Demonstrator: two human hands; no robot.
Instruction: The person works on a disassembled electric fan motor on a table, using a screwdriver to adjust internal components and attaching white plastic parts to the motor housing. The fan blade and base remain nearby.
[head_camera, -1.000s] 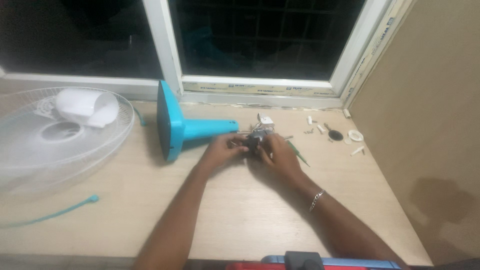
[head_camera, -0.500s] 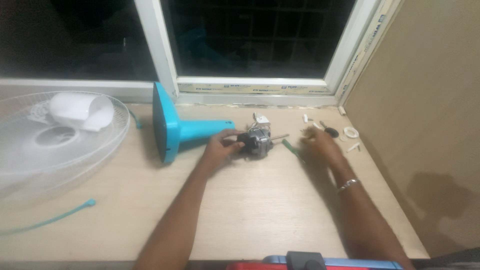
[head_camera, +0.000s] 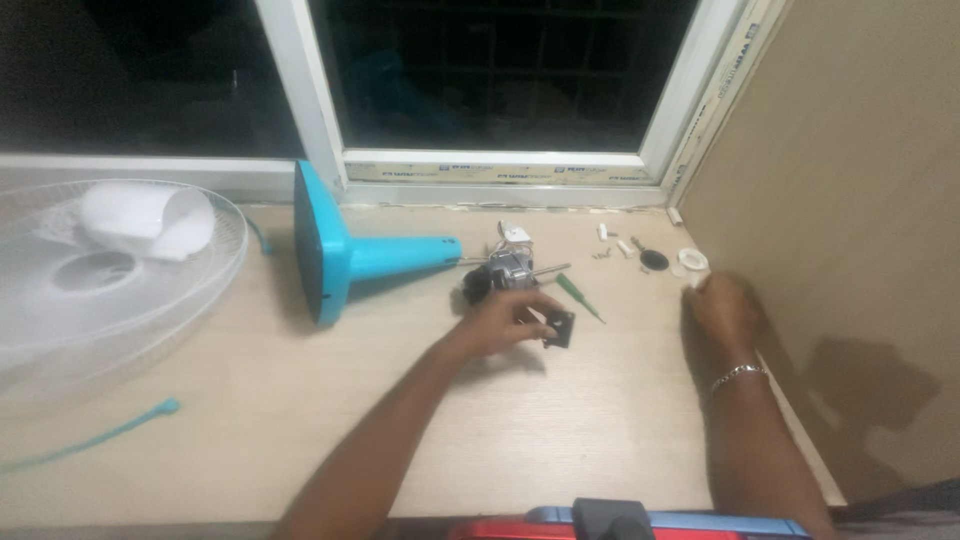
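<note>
Plate (head_camera: 559, 329), small and black, sits pinched in the left hand (head_camera: 500, 322) beside the motor (head_camera: 497, 276); right hand (head_camera: 722, 308) closes on a white bit (head_camera: 692, 284) on the counter (head_camera: 300, 400).

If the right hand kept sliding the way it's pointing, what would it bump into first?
Probably the small white ring lying just beyond the right hand, toward the window; its fingertips look almost there, though depth is hard to judge.
</note>
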